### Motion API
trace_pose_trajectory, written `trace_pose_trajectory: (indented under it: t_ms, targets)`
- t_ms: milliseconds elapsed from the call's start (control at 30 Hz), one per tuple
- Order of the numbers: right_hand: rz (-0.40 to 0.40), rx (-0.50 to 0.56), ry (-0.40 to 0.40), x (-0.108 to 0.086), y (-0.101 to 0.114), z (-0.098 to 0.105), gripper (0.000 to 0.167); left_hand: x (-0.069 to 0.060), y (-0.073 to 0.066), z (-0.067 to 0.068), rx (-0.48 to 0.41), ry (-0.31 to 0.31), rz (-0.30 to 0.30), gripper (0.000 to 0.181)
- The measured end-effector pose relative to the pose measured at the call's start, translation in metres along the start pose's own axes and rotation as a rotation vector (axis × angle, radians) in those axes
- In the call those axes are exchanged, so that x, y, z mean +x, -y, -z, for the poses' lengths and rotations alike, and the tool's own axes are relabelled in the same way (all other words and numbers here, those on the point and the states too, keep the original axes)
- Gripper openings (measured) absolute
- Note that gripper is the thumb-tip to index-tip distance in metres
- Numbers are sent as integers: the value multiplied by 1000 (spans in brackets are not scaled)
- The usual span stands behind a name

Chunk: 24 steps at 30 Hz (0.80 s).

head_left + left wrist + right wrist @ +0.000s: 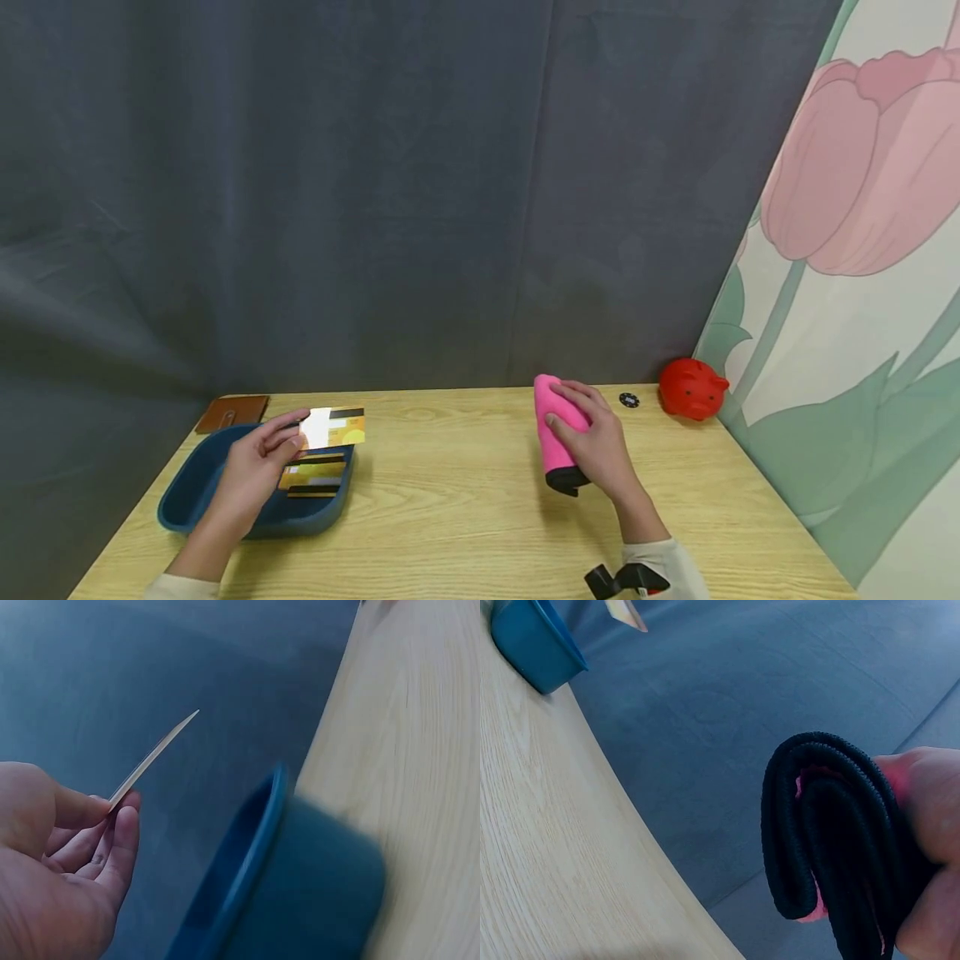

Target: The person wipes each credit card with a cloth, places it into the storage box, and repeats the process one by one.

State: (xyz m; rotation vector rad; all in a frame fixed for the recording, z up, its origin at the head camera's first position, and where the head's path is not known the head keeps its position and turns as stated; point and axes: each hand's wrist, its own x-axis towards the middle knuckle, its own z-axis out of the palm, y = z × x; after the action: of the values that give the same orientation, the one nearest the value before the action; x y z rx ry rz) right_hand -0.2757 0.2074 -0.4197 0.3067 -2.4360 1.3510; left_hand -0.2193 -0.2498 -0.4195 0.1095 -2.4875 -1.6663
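Note:
Over a blue plastic basin [258, 527], my left hand [255, 467] pinches a yellow and white bank card [347, 426] between thumb and fingers. In the left wrist view the card [154, 761] shows edge-on, above the basin's rim [259, 840]. More yellow cards with dark stripes [311, 477] lie in the basin. At the right, my right hand [596, 433] grips a folded pink cloth [553, 417] with black edging, held above the table. The right wrist view shows the cloth's black folded end [825, 825] close up.
A brown leather wallet [232, 412] lies behind the basin at the table's far left corner. A black and white poker chip [629, 400] and a red piggy bank [692, 388] are at the far right. A dark curtain [420, 208] hangs behind the wooden table [450, 500].

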Motion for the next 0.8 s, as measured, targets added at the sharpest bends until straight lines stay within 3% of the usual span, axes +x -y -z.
trace_pose_trajectory:
  t_ms: [167,267,800]
  targets:
    - [1,0,4,1,-1,0,48,8,26,25,41,3,23,45]
    - [5,-6,3,1,-1,1,48,14,36,32,54,20,47,45]
    - [-8,13,11,0,-1,-1,47,34,56,37,95,179,147,45]
